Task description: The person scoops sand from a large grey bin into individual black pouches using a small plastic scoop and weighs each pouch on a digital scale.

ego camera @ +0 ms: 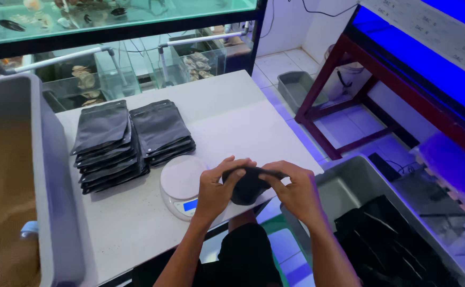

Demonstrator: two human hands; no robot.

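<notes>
Both hands on one black pouch [249, 186] at the table's [232, 114] front edge, just beside the white scale [182, 186]. Left hand [216, 188] and right hand [295, 191] fingers pinch its top rim — looks like sealing. Two stacks of flat black pouches [131, 141] sit mid-table; grey bin [349, 183] off the right edge holds more — likely finished ones.

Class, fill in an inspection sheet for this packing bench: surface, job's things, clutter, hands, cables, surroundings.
Surface: white table, partly bare.
Job's things: black pouch held over the table edge; round scale; two pouch stacks.
Clutter: grey tub of brown grains, left; grey bin of black pouches, right.
Hands: left hand and right hand both grip the pouch.
Cables: black cable on wall.
Surroundings: fish tanks behind; red rack.
</notes>
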